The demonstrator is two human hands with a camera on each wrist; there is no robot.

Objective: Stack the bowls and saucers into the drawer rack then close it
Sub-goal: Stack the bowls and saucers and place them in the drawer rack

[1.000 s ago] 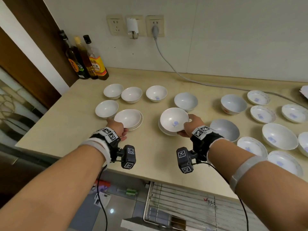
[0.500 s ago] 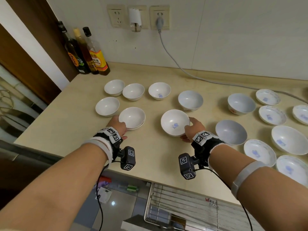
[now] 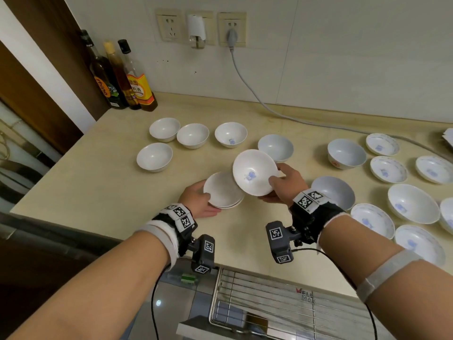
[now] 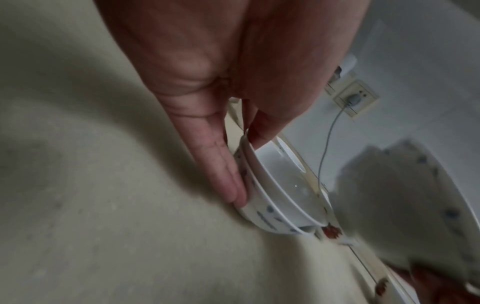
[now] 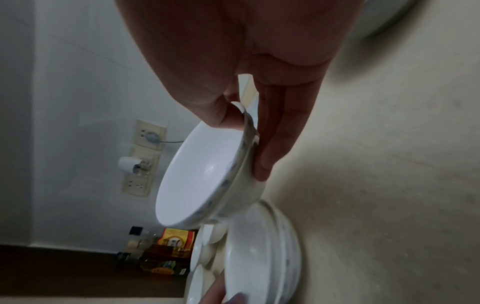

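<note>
Head view shows the beige worktop (image 3: 81,182) carrying scattered white bowls and saucers, with the wire drawer rack (image 3: 269,298) pulled out below its front edge and three bottles (image 3: 122,77) standing in its far left corner. Near the middle of the front edge, the left hand (image 3: 198,200) grips a stack of two nested bowls (image 3: 221,191) resting on the worktop (thumb over the rim, fingers against the outer wall, as the left wrist view shows). Just right of it the right hand (image 3: 285,182) pinches the rim of a lifted bowl (image 3: 253,171), held tilted, its lower edge overlapping the stack.
</note>
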